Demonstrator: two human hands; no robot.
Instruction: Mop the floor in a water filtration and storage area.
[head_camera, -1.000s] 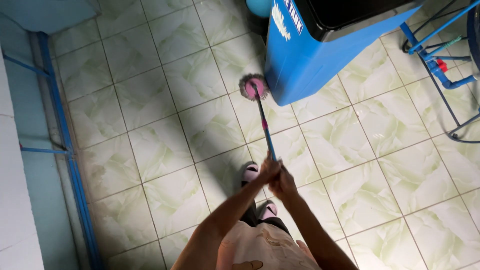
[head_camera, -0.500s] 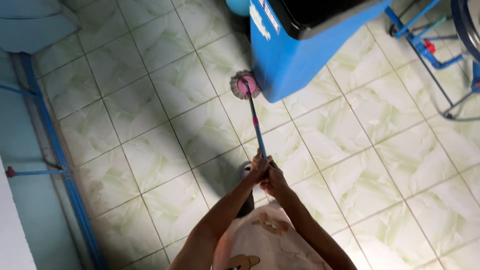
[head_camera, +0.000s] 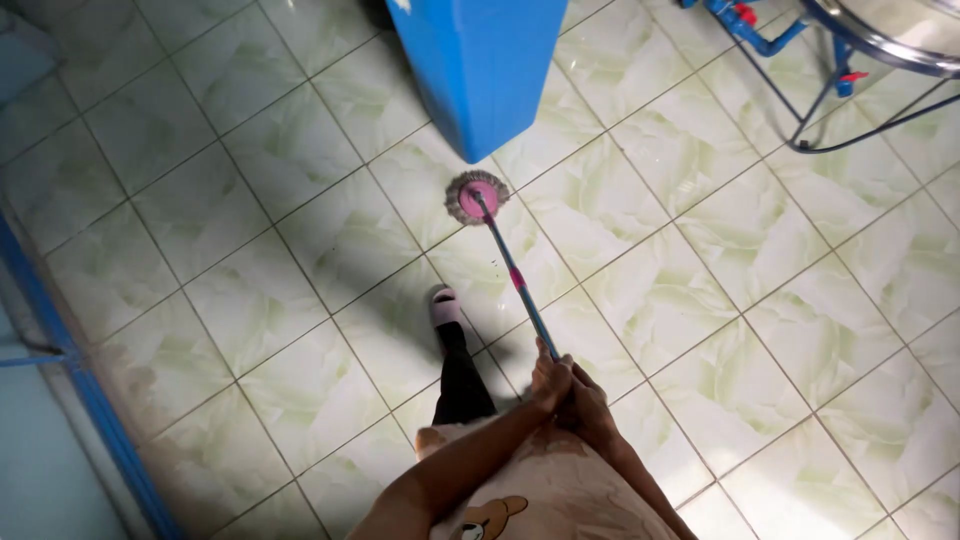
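Pale green marbled floor tiles (head_camera: 300, 240) fill the view below you, laid on the diagonal with thin dark grout lines. You stand near the bottom middle, looking down over a peach-coloured top with a cartoon bear on it. Both your hands meet on the upper end of a mop handle (head_camera: 515, 280), a thin blue pole with a pink band partway down. Your left hand (head_camera: 550, 378) wraps the pole with its fingers curled tight around it. Your right hand (head_camera: 588, 400) sits just behind and touching the left, fingers also closed on the pole. From your hands the handle slants up and to the left, away from you, down to a round pink mop head (head_camera: 477, 197) with a grey fringe, resting flat on the tiles. That head lies just beside the lower corner of a large blue container (head_camera: 480, 60). Your foot in a pink slipper (head_camera: 444, 306) stands left of the handle, between hands and mop head. Blue pipes (head_camera: 760, 30) run at top right.
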